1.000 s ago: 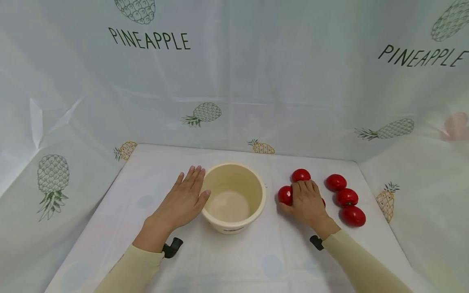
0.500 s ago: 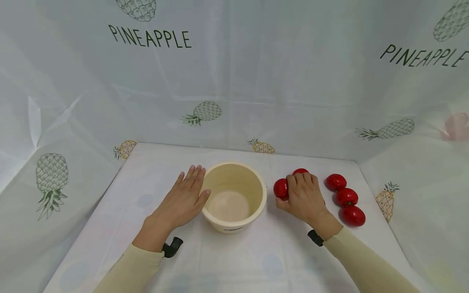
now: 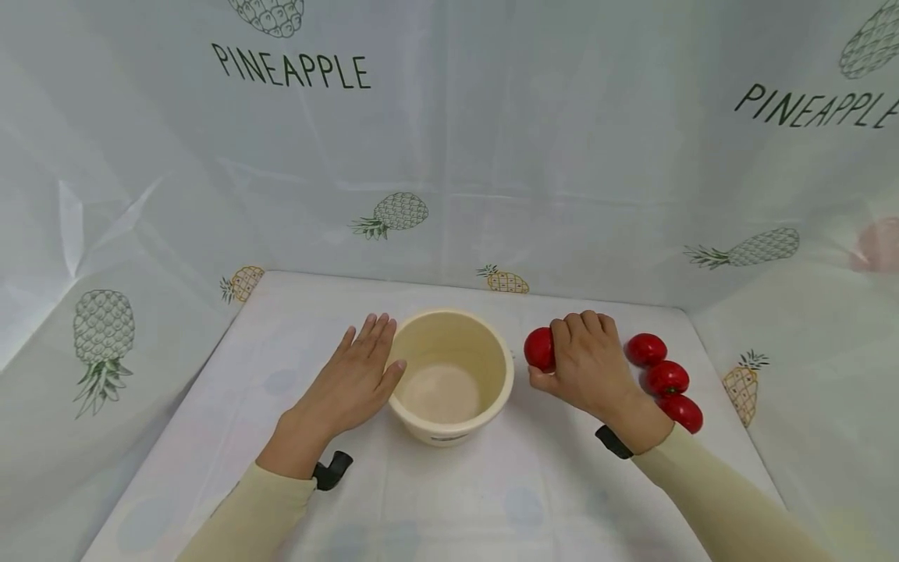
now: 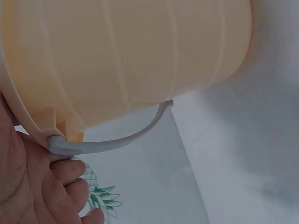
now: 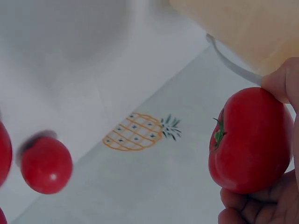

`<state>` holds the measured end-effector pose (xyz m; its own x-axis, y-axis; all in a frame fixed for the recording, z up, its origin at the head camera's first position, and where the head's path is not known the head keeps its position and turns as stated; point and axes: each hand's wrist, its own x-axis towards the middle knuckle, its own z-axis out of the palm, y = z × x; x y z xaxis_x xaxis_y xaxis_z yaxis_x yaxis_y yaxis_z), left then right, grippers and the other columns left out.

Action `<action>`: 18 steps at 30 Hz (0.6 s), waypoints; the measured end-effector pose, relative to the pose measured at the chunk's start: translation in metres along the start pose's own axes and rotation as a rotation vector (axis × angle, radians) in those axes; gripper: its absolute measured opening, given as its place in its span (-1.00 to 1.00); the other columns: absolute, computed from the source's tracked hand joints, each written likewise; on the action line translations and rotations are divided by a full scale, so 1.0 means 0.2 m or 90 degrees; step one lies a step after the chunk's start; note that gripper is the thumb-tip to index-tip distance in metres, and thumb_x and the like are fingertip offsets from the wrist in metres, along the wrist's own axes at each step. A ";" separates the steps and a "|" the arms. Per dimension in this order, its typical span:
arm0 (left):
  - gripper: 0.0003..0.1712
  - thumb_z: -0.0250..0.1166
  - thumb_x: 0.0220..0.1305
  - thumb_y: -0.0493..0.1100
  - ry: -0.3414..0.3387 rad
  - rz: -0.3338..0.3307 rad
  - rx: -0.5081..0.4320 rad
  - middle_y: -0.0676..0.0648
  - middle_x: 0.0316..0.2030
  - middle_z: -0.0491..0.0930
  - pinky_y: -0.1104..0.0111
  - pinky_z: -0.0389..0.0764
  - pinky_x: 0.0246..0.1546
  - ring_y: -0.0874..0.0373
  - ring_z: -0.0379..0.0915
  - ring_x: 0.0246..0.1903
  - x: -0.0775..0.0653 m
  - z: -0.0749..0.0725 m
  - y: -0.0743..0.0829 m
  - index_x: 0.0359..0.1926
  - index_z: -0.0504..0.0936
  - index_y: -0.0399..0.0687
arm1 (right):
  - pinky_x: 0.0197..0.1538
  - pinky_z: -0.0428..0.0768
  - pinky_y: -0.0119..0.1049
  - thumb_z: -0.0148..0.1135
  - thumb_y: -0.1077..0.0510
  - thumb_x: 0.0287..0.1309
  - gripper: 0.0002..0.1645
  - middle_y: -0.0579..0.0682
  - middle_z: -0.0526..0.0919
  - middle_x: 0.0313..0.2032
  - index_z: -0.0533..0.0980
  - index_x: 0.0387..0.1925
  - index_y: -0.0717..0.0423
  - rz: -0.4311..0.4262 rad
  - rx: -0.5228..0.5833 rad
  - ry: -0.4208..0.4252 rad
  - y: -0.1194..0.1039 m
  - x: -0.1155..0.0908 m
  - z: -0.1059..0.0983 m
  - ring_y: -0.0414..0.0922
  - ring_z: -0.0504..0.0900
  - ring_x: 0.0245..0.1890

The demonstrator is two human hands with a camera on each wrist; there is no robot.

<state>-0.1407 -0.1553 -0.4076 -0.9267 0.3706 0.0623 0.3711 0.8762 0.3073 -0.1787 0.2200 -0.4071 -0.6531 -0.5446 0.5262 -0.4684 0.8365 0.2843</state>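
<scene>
My right hand [image 3: 593,363] holds a red tomato [image 3: 539,349] above the table, to the right of a cream bucket [image 3: 449,390]. In the right wrist view, thumb and fingers curl round this tomato [image 5: 252,140], whose green stem shows. My left hand [image 3: 351,382] lies along the bucket's left side, its fingers straight, the thumb at the rim. The left wrist view shows that hand [image 4: 42,182] by the rim, where the bucket's grey handle [image 4: 117,143] joins. Looking into the bucket, I see only its bare bottom.
Three tomatoes [image 3: 667,378] stand in a row at the table's right side. Another tomato [image 5: 46,164] shows in the right wrist view, with more cut off at the left edge. A pineapple-print sheet [image 3: 534,156] hangs behind the white-covered table [image 3: 449,499].
My right hand has raised the tomato off the table and moved slightly farther away, now covering the tomatoes behind it. My left hand and the bucket stay put.
</scene>
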 end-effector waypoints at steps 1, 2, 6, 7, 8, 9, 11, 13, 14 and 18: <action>-0.15 -0.11 0.69 0.16 0.000 0.000 0.001 -0.28 0.67 -0.07 -0.13 -0.17 0.67 -0.17 -0.26 0.69 0.00 0.00 0.00 0.67 -0.06 -0.30 | -0.14 0.62 0.16 0.20 -0.30 0.04 -0.31 0.21 0.56 -0.45 0.49 -0.30 0.32 -0.003 -0.001 0.003 0.00 0.01 -0.01 0.21 0.55 -0.35; -0.15 -0.12 0.69 0.17 -0.002 -0.001 0.001 -0.27 0.68 -0.08 -0.11 -0.18 0.67 -0.15 -0.27 0.69 0.00 0.00 0.00 0.68 -0.07 -0.28 | -0.14 0.61 0.16 0.19 -0.31 0.04 -0.30 0.21 0.56 -0.45 0.49 -0.30 0.32 -0.004 -0.002 0.005 0.01 0.03 -0.03 0.21 0.55 -0.35; -0.15 -0.14 0.69 0.18 -0.002 -0.001 -0.002 -0.25 0.68 -0.10 -0.10 -0.19 0.68 -0.14 -0.30 0.69 0.01 0.00 0.00 0.68 -0.09 -0.27 | -0.15 0.60 0.15 0.18 -0.32 0.04 -0.29 0.22 0.57 -0.45 0.50 -0.29 0.33 0.009 0.011 0.021 0.01 0.10 -0.09 0.22 0.55 -0.34; -0.15 -0.15 0.70 0.18 -0.002 -0.002 -0.004 -0.25 0.68 -0.10 -0.10 -0.19 0.68 -0.14 -0.30 0.69 0.01 0.00 0.01 0.68 -0.09 -0.27 | -0.15 0.60 0.15 0.19 -0.32 0.04 -0.27 0.22 0.57 -0.44 0.51 -0.27 0.34 0.014 0.020 0.024 0.01 0.13 -0.11 0.22 0.55 -0.34; -0.15 -0.15 0.70 0.18 -0.005 -0.005 -0.008 -0.24 0.68 -0.10 -0.10 -0.19 0.68 -0.13 -0.30 0.70 0.01 0.01 0.01 0.68 -0.09 -0.26 | -0.15 0.59 0.14 0.21 -0.33 0.04 -0.26 0.22 0.58 -0.43 0.51 -0.25 0.34 0.021 0.035 0.025 -0.01 0.16 -0.12 0.22 0.55 -0.33; -0.16 -0.15 0.69 0.17 -0.005 -0.007 -0.012 -0.25 0.68 -0.10 -0.10 -0.18 0.68 -0.13 -0.30 0.69 0.01 0.01 0.02 0.68 -0.08 -0.27 | -0.16 0.59 0.13 0.24 -0.32 0.03 -0.26 0.22 0.59 -0.41 0.53 -0.22 0.34 0.027 0.054 0.026 -0.03 0.19 -0.14 0.21 0.55 -0.31; -0.16 -0.14 0.69 0.17 -0.005 -0.010 -0.012 -0.26 0.68 -0.09 -0.11 -0.16 0.67 -0.14 -0.28 0.69 0.01 0.01 0.03 0.68 -0.06 -0.28 | -0.16 0.58 0.10 0.29 -0.30 0.01 -0.25 0.22 0.62 -0.37 0.54 -0.18 0.34 0.031 0.095 0.023 -0.07 0.25 -0.17 0.20 0.55 -0.29; -0.17 -0.13 0.69 0.16 0.000 -0.011 -0.009 -0.27 0.67 -0.06 -0.12 -0.14 0.67 -0.15 -0.26 0.69 0.01 0.02 0.04 0.67 -0.03 -0.29 | -0.15 0.58 0.05 0.35 -0.28 -0.01 -0.26 0.20 0.64 -0.31 0.55 -0.14 0.33 0.023 0.140 0.008 -0.14 0.30 -0.19 0.16 0.55 -0.24; -0.17 -0.12 0.69 0.16 0.002 -0.011 -0.004 -0.27 0.67 -0.05 -0.12 -0.13 0.67 -0.15 -0.24 0.69 0.01 0.02 0.04 0.67 -0.02 -0.29 | -0.14 0.57 0.02 0.37 -0.27 -0.01 -0.27 0.18 0.64 -0.29 0.55 -0.13 0.32 0.015 0.161 -0.005 -0.18 0.33 -0.19 0.14 0.54 -0.22; -0.17 -0.11 0.68 0.15 0.007 -0.013 0.017 -0.27 0.66 -0.02 -0.13 -0.10 0.66 -0.15 -0.21 0.68 0.01 0.02 0.05 0.66 0.01 -0.30 | -0.01 0.61 -0.11 0.38 -0.27 0.06 -0.31 0.10 0.66 -0.19 0.57 -0.07 0.25 -0.040 0.214 -0.084 -0.33 0.40 -0.15 0.04 0.54 -0.12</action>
<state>-0.1394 -0.1444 -0.4081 -0.9344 0.3498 0.0669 0.3539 0.8912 0.2837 -0.1816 0.1225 -0.3599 -0.6781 -0.6156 0.4015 -0.6648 0.7467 0.0218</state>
